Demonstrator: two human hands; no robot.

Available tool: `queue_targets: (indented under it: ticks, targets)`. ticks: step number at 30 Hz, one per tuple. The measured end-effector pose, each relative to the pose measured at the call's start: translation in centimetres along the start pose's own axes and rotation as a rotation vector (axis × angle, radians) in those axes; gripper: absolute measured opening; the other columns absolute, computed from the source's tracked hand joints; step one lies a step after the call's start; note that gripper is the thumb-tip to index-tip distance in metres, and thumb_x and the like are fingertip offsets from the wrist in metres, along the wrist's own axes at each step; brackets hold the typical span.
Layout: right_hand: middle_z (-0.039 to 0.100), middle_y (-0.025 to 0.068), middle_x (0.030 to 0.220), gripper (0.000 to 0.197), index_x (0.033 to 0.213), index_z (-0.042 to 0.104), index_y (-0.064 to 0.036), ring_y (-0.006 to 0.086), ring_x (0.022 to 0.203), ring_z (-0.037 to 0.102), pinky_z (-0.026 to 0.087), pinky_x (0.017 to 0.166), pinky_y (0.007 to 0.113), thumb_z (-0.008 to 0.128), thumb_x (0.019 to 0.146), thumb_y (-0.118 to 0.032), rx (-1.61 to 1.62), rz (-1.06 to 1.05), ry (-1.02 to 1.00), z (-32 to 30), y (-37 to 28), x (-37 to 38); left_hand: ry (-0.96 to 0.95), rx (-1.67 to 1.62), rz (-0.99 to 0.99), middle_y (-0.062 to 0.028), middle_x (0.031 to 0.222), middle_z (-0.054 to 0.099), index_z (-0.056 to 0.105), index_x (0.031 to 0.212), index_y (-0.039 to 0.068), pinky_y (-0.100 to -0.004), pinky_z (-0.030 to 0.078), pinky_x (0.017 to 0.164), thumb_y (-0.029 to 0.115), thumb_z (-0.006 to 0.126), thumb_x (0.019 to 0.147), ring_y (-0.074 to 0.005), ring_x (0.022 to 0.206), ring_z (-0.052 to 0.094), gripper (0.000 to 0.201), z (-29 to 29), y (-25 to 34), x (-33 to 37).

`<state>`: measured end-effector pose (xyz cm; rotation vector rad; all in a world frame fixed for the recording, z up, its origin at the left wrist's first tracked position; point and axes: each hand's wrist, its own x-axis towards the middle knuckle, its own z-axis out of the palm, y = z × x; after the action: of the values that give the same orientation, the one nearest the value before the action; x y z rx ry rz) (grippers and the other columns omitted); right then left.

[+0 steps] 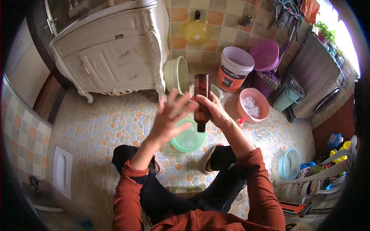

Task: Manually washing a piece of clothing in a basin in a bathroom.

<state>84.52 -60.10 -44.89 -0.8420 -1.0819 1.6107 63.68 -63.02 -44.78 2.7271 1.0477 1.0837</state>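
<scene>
A brown glass bottle [201,85] is in my right hand [216,111], its neck pointing down toward me. My right fingers wrap round its far side, partly hidden by the glass, with the thumb across the front. My left hand [169,117] is beside the bottle on the left, fingers spread and slightly blurred, holding nothing. Below both hands a light green basin [188,144] rests on the floor between my feet. Whether it holds liquid is hard to tell.
A pink basin with white cloth [251,107], a white-and-orange bucket [236,67] and a pale green tub [176,75] stand beyond my hands. A blue basin [289,164] lies to the right, near a cluttered rack. A white carved cabinet [111,54] is at far left.
</scene>
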Motion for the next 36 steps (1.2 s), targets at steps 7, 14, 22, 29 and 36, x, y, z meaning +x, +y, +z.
queue_targets:
  ticks: [7,14,22,29,36]
  targets:
    - [0.055,0.0069,0.108,0.061,0.130,0.031,-0.0079,0.0150,0.098,0.056,0.046,0.087,0.030,0.068,0.082,-0.008,-0.208,-0.582,0.180,-0.6,-1.7,1.2,0.488,-0.593,-0.494,-0.0046,0.121,0.058,0.056,0.120,0.008,-0.0420,0.035,0.100,0.012,0.061,0.087,-0.0190,0.118,0.049,0.034,-2.2,-4.3,2.3]
    - [0.053,0.0078,0.108,0.063,0.128,0.031,-0.0062,0.0165,0.101,0.054,0.043,0.090,0.032,0.069,0.078,-0.004,-0.320,-0.669,0.217,-0.9,0.4,2.7,0.212,-0.780,-0.607,-0.0038,0.118,0.058,0.055,0.121,0.009,-0.0438,0.036,0.100,0.022,0.063,0.087,-0.0179,0.116,0.050,0.037,3.2,-6.7,1.1]
    - [0.055,0.0120,0.105,0.054,0.114,0.042,-0.0060,0.0208,0.099,0.056,0.045,0.082,0.030,0.076,0.073,-0.019,-0.380,-0.649,0.440,-0.2,0.8,3.4,0.096,-0.823,-0.702,-0.0038,0.117,0.059,0.054,0.123,0.010,-0.0458,0.037,0.099,0.024,0.061,0.089,-0.0173,0.116,0.051,0.038,5.2,-7.7,-0.2]
    - [0.061,0.0094,0.095,0.053,0.118,0.047,-0.0037,0.0213,0.093,0.058,0.042,0.093,0.034,0.073,0.072,-0.011,-0.359,-0.524,0.596,-1.9,2.9,3.6,0.085,-0.890,-0.700,-0.0026,0.116,0.060,0.053,0.125,0.011,-0.0438,0.036,0.098,0.019,0.060,0.089,-0.0170,0.114,0.052,0.037,6.1,-7.9,-0.5]
    - [0.053,0.0088,0.103,0.059,0.120,0.042,-0.0041,0.0210,0.101,0.052,0.043,0.086,0.030,0.073,0.071,-0.013,-0.333,-0.549,0.490,-2.6,3.2,4.1,0.067,-0.876,-0.723,-0.0054,0.116,0.060,0.051,0.126,0.010,-0.0459,0.036,0.098,0.024,0.060,0.089,-0.0190,0.114,0.052,0.040,6.5,-8.5,-1.0]
